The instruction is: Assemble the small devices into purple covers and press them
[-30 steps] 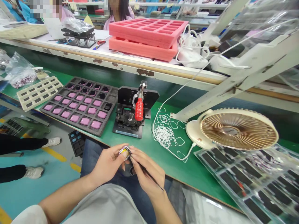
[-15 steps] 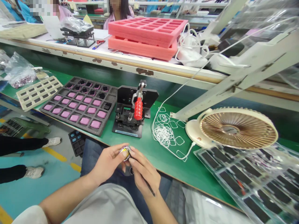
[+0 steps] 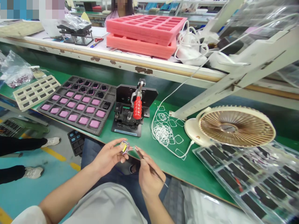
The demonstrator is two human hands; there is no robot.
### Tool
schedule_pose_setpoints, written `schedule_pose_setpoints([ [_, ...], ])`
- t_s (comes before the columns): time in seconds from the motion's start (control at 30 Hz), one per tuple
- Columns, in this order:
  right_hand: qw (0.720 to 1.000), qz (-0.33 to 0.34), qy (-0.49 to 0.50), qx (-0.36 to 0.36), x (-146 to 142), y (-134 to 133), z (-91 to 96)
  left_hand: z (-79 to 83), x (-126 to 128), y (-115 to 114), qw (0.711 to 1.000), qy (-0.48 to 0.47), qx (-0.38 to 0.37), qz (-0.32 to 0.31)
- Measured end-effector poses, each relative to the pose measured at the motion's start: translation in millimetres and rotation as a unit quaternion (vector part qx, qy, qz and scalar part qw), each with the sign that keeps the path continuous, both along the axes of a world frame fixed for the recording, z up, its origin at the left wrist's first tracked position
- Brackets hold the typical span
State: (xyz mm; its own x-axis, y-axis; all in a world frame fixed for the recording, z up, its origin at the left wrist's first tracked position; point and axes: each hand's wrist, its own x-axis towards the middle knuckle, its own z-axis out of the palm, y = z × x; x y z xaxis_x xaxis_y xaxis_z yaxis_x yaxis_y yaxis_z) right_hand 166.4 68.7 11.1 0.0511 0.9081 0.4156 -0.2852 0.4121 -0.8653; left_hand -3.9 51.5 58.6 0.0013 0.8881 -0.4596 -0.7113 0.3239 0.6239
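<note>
My left hand [image 3: 109, 158] pinches a small watch case [image 3: 124, 147] with a purple edge and a yellow patch inside, in front of the bench edge. In my right hand [image 3: 151, 178] is a pair of dark tweezers [image 3: 154, 171], slanting up toward the case. A thin white loop [image 3: 133, 148] shows between the tweezer tips and the case; whether it touches the case I cannot tell. Similar white gaskets [image 3: 163, 133] lie in a tangled heap on the green bench. Left of them stands a black clamping fixture [image 3: 128, 121] with a red handle [image 3: 137, 108].
A dark foam tray [image 3: 77, 124] holds pink watch cases and black ones. Beside it lie a cream tray [image 3: 25, 104] and a plastic bag [image 3: 17, 70]. A fan [image 3: 235, 127] and a clear compartment tray [image 3: 219, 169] occupy the right. Red foam trays [image 3: 144, 37] sit on the shelf.
My right hand has moved right and slightly down, away from the watch case, with the tweezers. A white loop now shows at their tips. The case has turned, showing more of its yellow inside.
</note>
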Motion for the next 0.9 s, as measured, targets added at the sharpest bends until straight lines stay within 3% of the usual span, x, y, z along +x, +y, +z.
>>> schedule_pose_setpoints([
  [0.07, 0.999, -0.028, 0.039, -0.026, 4.1, 8.3, 4.9, -5.7, -1.0, 1.3, 1.000, 0.012, -0.004, 0.010],
  [0.13, 0.994, -0.101, 0.008, -0.040, 14.7, 28.0, 11.0, -11.1, -2.4, 0.6, 1.000, 0.025, -0.003, 0.015],
  [0.23, 0.961, -0.205, -0.179, -0.047, 44.4, 74.0, 17.4, -17.1, -3.5, -2.4, 0.999, 0.037, 0.000, 0.008],
  [0.33, 0.915, -0.175, -0.359, -0.051, 77.8, 118.4, 18.4, -19.9, -2.8, -4.2, 0.999, 0.038, -0.007, -0.002],
  [0.43, 0.901, -0.161, -0.399, -0.053, 93.9, 140.1, 17.0, -20.4, -1.9, -3.8, 0.999, 0.040, -0.021, -0.001],
  [0.53, 0.897, -0.169, -0.407, -0.042, 94.2, 131.1, 20.2, -19.2, -0.8, -4.3, 0.999, 0.034, -0.037, -0.007],
  [0.7, 0.876, -0.186, -0.445, -0.018, 114.0, 80.1, 36.1, -12.5, 2.7, -10.4, 0.994, 0.082, -0.071, -0.025],
  [0.8, 0.830, -0.242, -0.500, -0.053, 165.5, 66.5, 45.7, -8.4, 4.5, -11.3, 0.988, 0.127, -0.074, -0.052],
  [0.9, 0.757, -0.305, -0.562, -0.137, 244.8, 79.1, 57.4, -5.8, 9.7, -12.5, 0.984, 0.139, -0.075, -0.083],
])
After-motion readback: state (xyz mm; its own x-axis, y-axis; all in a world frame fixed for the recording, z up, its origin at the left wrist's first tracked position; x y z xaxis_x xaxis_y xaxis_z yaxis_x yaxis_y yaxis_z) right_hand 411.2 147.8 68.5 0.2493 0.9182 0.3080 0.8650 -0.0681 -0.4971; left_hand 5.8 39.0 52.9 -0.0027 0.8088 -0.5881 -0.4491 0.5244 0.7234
